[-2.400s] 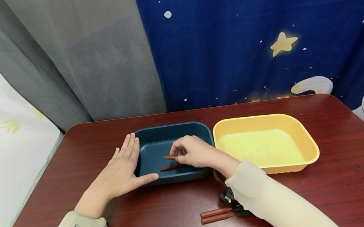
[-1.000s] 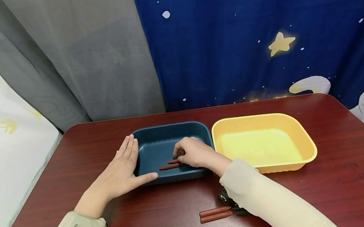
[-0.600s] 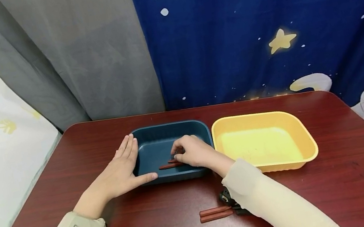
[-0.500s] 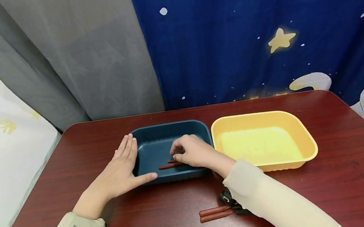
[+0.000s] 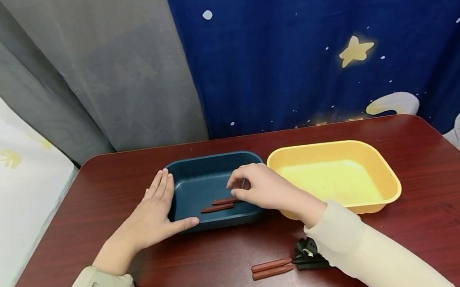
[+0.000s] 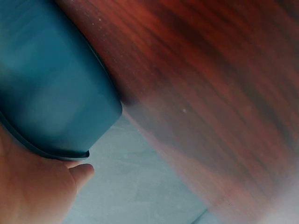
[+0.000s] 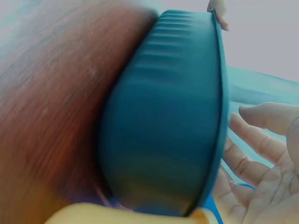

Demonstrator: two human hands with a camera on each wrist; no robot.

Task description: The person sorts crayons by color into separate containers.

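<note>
Left hand [image 5: 153, 218], fingers straight, rests against a blue tray [image 5: 192, 191] holding two brown sticks [image 5: 217, 208], likely light, stiff and best pinched mid-length; right hand [image 5: 263, 190], loosely curved, hovers there, apparently gripping nothing.

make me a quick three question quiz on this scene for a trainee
1. Which grip touches the left end of the blue tray?
2. True or false: the brown sticks beside the left thumb lie in the yellow tray.
3. Which is nearest the camera wearer: A) yellow tray, B) black pieces, C) blue tray?

Key: 1. The left grip. 2. False, they lie in the blue tray. 3. B.
</note>
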